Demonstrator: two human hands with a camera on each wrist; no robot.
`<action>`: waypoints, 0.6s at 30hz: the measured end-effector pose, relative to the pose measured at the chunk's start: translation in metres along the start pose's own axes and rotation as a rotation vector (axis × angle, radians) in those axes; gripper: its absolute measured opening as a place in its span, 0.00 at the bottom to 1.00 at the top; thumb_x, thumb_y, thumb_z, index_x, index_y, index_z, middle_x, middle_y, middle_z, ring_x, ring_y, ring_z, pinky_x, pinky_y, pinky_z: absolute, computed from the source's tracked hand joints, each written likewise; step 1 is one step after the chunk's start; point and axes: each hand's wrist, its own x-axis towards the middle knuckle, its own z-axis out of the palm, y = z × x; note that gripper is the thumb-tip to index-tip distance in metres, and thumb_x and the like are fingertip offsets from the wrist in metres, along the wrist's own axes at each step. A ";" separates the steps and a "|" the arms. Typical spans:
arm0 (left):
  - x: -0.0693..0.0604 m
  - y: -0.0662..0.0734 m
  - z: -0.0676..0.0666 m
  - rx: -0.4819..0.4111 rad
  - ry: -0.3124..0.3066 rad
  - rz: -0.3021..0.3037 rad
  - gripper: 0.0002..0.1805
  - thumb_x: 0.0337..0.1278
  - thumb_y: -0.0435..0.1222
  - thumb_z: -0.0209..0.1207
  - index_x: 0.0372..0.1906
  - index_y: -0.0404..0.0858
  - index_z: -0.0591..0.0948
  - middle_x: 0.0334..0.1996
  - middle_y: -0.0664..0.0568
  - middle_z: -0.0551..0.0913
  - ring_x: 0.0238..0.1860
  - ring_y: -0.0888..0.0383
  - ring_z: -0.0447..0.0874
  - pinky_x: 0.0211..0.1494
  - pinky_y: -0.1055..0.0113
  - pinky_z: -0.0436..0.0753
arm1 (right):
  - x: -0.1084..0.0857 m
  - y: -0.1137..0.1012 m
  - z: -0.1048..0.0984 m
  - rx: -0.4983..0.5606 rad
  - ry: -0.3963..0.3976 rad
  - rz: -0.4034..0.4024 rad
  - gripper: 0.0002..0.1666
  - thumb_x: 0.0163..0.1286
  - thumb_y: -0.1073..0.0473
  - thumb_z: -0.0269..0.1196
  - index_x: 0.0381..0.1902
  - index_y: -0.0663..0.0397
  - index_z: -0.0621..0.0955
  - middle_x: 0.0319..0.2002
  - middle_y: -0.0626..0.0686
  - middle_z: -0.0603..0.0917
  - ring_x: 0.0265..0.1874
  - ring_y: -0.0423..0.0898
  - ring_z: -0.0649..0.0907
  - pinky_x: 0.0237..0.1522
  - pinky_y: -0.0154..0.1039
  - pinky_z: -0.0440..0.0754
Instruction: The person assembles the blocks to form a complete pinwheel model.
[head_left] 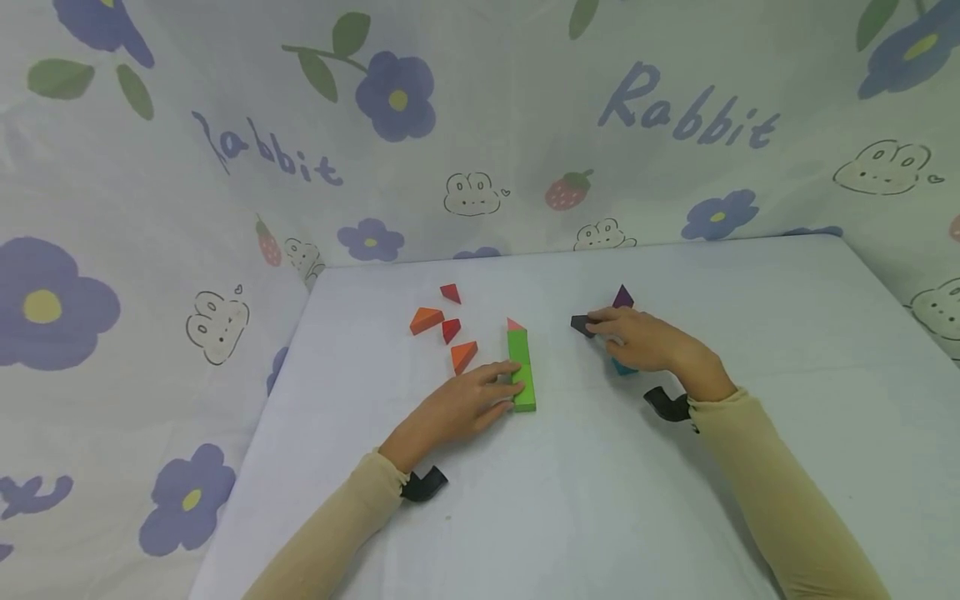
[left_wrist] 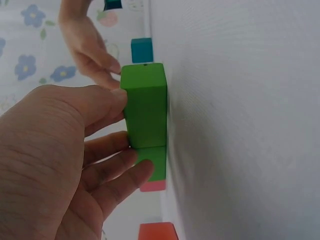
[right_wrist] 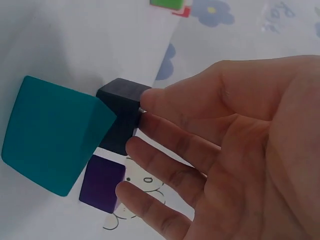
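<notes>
Two green blocks (head_left: 522, 379) lie end to end on the white table, a pink triangular piece (head_left: 516, 325) at their far end. My left hand (head_left: 461, 408) rests its fingertips on the green blocks from the left, the thumb by the near one in the left wrist view. My right hand (head_left: 645, 337) reaches to a black block (head_left: 581, 325), its outstretched fingertips touching the top. Nearer the wrist, a teal block (right_wrist: 50, 135) is partly hidden under that hand in the head view. Just beyond the fingers stands a purple triangular block (head_left: 622, 297).
Left of the green blocks lie two orange triangular blocks (head_left: 463, 357) and two small red pieces (head_left: 451, 330). A patterned cloth (head_left: 510, 125) hangs behind the table (head_left: 585, 508). Black wrist mounts (head_left: 426, 485) show under both sleeves.
</notes>
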 end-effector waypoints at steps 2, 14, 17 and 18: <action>0.000 0.000 0.000 0.002 0.003 0.003 0.21 0.64 0.39 0.62 0.61 0.43 0.80 0.65 0.49 0.75 0.66 0.55 0.74 0.65 0.64 0.78 | 0.001 0.000 0.001 0.000 -0.001 0.003 0.25 0.70 0.67 0.52 0.64 0.66 0.74 0.69 0.64 0.69 0.69 0.66 0.66 0.69 0.65 0.63; 0.000 0.000 0.001 0.010 0.002 -0.011 0.22 0.63 0.39 0.62 0.62 0.44 0.80 0.66 0.50 0.74 0.66 0.56 0.73 0.65 0.64 0.78 | 0.005 -0.005 0.006 -0.035 0.011 -0.041 0.27 0.69 0.68 0.53 0.66 0.67 0.71 0.70 0.64 0.68 0.69 0.65 0.67 0.68 0.63 0.67; -0.001 0.000 0.001 0.006 0.003 -0.015 0.22 0.63 0.39 0.63 0.61 0.44 0.80 0.66 0.50 0.74 0.66 0.56 0.73 0.64 0.64 0.78 | 0.005 -0.004 0.007 -0.029 0.017 -0.052 0.27 0.69 0.69 0.53 0.66 0.67 0.71 0.70 0.64 0.68 0.69 0.65 0.67 0.68 0.63 0.66; -0.001 0.001 0.001 0.003 0.004 -0.016 0.21 0.63 0.39 0.63 0.61 0.44 0.80 0.66 0.50 0.74 0.66 0.56 0.73 0.64 0.64 0.78 | 0.006 -0.004 0.008 -0.030 0.021 -0.059 0.27 0.69 0.69 0.53 0.66 0.67 0.71 0.70 0.64 0.68 0.69 0.65 0.67 0.68 0.63 0.66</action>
